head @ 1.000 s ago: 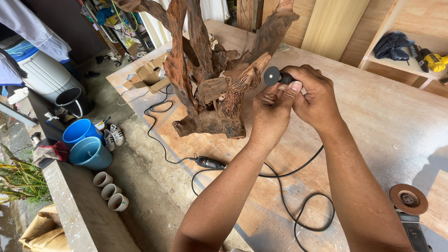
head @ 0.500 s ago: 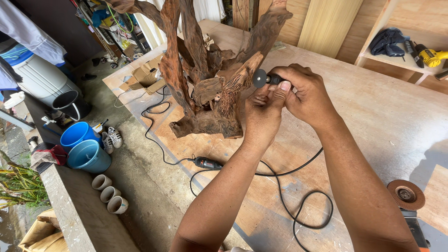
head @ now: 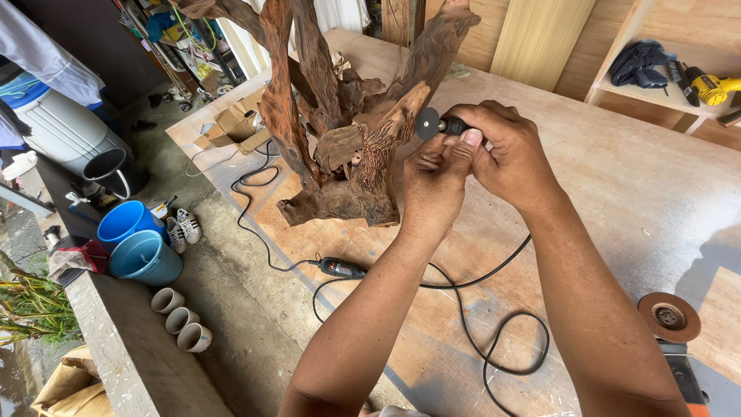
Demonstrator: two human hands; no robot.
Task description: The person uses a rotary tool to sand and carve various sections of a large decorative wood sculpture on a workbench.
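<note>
Both hands, left (head: 432, 181) and right (head: 509, 150), pinched together.

Rotary tool (head: 448, 123): only the black sanding disc (head: 427, 123) and a short collar show; the body is enclosed by the right hand (head: 513, 154) and the fingers of the left hand (head: 432, 189), so its shape cannot be told.

Driftwood sculpture (head: 340, 147): upper branches cut off by the top edge.

Angle grinder (head: 670, 318): flap disc visible; body cut off by the bottom edge.

Black cable (head: 494, 347): passes under the left forearm and leaves the bottom edge; its far end is not traceable.

Yellow drill (head: 714, 86): cut off by the right edge.

Both arms: cut off at the bottom edge
</note>
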